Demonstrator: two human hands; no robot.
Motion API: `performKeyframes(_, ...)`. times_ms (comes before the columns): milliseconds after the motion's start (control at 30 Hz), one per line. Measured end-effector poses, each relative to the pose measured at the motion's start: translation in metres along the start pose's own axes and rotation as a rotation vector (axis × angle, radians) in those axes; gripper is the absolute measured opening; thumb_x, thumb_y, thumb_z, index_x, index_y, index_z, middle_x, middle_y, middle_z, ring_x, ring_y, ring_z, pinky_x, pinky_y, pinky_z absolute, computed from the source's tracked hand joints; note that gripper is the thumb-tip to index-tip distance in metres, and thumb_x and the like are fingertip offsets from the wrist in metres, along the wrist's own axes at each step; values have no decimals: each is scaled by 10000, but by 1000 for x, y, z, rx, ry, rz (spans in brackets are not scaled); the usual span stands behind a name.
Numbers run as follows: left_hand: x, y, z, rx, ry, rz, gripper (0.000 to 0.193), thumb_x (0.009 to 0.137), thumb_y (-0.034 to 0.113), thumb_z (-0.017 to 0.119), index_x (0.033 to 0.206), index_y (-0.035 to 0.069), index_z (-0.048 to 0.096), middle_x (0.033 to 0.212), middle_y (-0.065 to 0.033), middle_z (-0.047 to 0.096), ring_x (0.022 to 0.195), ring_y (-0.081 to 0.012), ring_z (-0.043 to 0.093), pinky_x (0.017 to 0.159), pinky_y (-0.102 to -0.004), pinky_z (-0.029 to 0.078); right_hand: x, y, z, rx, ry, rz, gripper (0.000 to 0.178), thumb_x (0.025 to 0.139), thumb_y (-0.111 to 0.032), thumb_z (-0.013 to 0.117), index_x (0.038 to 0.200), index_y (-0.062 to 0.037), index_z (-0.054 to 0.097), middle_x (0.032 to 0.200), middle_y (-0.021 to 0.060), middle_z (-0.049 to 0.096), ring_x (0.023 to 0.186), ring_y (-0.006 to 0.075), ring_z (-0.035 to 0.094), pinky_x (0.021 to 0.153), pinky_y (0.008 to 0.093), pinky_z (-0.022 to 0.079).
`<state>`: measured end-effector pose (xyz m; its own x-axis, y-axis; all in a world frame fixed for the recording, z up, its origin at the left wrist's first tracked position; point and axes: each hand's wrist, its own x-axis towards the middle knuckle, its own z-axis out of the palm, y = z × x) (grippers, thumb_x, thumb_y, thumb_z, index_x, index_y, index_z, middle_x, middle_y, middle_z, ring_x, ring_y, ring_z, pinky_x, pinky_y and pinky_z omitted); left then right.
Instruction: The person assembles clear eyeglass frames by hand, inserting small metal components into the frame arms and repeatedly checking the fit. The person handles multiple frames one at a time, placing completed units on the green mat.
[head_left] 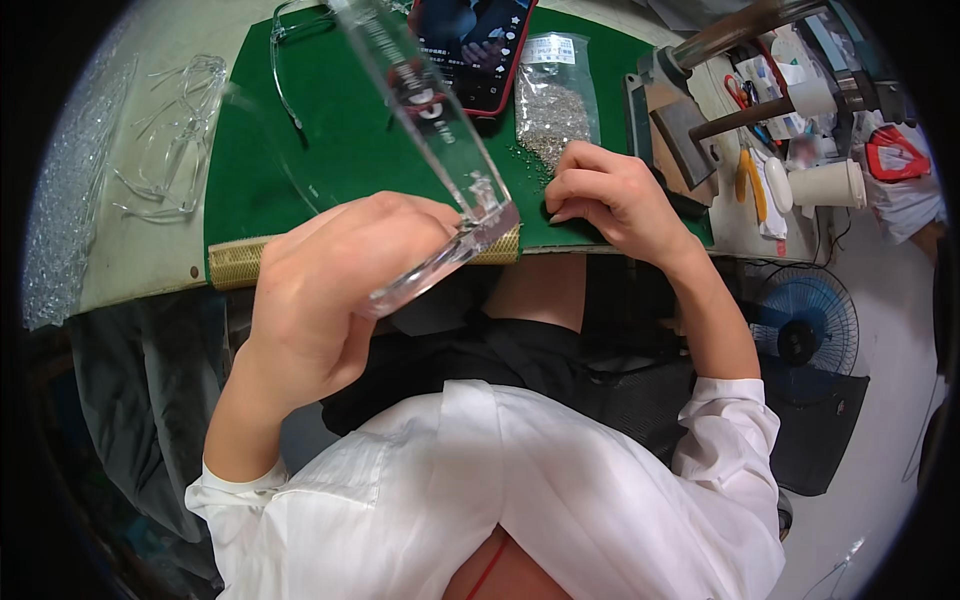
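My left hand (345, 265) is closed around a pair of clear plastic eyeglasses (455, 155), raised above the near edge of the green mat (360, 150). One clear part with print on it reaches up and away from the hand, close to the camera. My right hand (620, 200) rests low over the mat with thumb and fingertips pressed together. Anything between those fingertips is too small to make out. Just beside them, tiny metal screws (530, 160) lie spilled at the mouth of a clear plastic bag (557, 100) full of more such pieces.
Several clear eyeglass frames (170, 150) lie at the left, beside bubble wrap (80, 200). Another frame (285, 70) and a phone (475, 50) are at the back. On the right stand a metal bench press (700, 120), yellow-handled pliers (750, 185) and a white cup (828, 185). Below is a blue fan (805, 320).
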<state>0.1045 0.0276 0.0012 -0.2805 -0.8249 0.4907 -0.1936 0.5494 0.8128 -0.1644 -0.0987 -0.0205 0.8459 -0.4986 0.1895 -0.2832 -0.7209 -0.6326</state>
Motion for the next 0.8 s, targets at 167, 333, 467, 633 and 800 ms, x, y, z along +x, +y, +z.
performKeyframes(167,-4,-11,1,111,106,127,240,952,0,510,1189,-37,493,997,-249,641,836,-263,649,727,-351,542,-1,1,0,-132,-23,-17,137,750,-18,685,826,-59,578,789,55,535,730,242,591,612,335,475)
performKeyframes(333,2,-8,-1,136,118,223,281,944,-24,510,1221,-46,474,1033,-258,633,858,-294,658,752,-387,548,-7,-5,3,-302,16,-28,169,737,-18,682,816,-45,535,794,64,518,749,254,568,601,349,467)
performKeyframes(467,19,-3,9,49,74,307,375,786,-103,568,1155,-40,544,985,-222,657,848,-328,663,754,-406,533,-16,-7,4,-328,91,54,127,806,-66,647,825,-48,522,803,68,500,756,238,546,620,324,446)
performKeyframes(633,44,-2,54,-30,126,278,359,646,-62,687,996,15,679,843,-119,671,720,-275,652,630,-346,514,-27,-29,-22,365,427,153,89,899,-50,494,819,-11,495,825,48,479,752,138,457,673,229,364)
performKeyframes(800,55,-8,81,-180,27,217,385,651,-133,583,1000,-4,681,922,-136,707,804,-290,678,697,-341,527,-17,-80,-54,0,553,-258,336,873,-330,636,779,-15,567,756,72,531,678,174,508,597,264,400)
